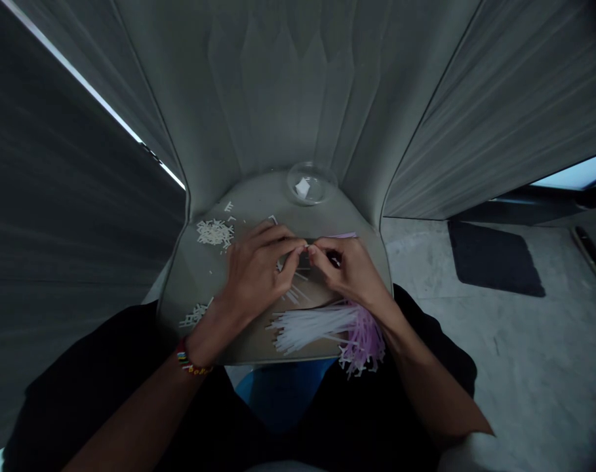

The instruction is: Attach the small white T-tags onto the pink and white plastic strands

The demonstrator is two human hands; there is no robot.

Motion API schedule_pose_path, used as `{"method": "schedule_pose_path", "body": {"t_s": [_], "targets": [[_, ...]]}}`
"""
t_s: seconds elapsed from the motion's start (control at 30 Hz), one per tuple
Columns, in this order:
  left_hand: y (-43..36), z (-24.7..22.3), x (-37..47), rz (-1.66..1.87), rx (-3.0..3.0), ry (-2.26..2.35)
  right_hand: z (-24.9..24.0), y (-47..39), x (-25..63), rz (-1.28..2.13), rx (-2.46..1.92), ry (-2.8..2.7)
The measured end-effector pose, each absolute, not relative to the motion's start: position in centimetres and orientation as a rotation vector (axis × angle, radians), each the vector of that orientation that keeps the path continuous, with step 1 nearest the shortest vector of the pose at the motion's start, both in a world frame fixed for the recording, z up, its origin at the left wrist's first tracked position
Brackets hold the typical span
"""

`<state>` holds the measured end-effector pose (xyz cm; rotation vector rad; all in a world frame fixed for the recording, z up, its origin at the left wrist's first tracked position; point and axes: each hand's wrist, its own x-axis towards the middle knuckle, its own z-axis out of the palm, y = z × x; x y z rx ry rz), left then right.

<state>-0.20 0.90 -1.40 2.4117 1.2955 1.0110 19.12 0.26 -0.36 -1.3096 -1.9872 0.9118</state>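
Over the middle of a grey chair seat (179, 282), my left hand (263, 265) and my right hand (349, 265) meet at the fingertips. Each pinches something too small to make out. A thin purple stick (344, 235) shows behind my right fingers. Below my hands lies a bundle of white sticks (312, 328), with purple sticks (364, 337) having small white ends at its right. To the left of my left hand is a pile of small white pieces (215, 232), and a smaller pile (195, 315) sits near my left wrist.
A clear round dish (320, 190) holding a white scrap (302, 189) stands at the back of the seat. The padded backrest (292, 98) rises behind it. A blue object (282, 393) is under the front edge, and a dark mat (494, 259) lies on the floor at right.
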Motion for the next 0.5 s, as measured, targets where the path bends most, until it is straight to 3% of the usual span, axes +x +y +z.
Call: {"method": "schedule_pose_path", "body": {"t_s": [0.5], "targets": [[0.83,-1.50,-0.25,0.992,2.436,1.309,-0.32,0.33,19.16,0.935,-1.320,-1.995]]}}
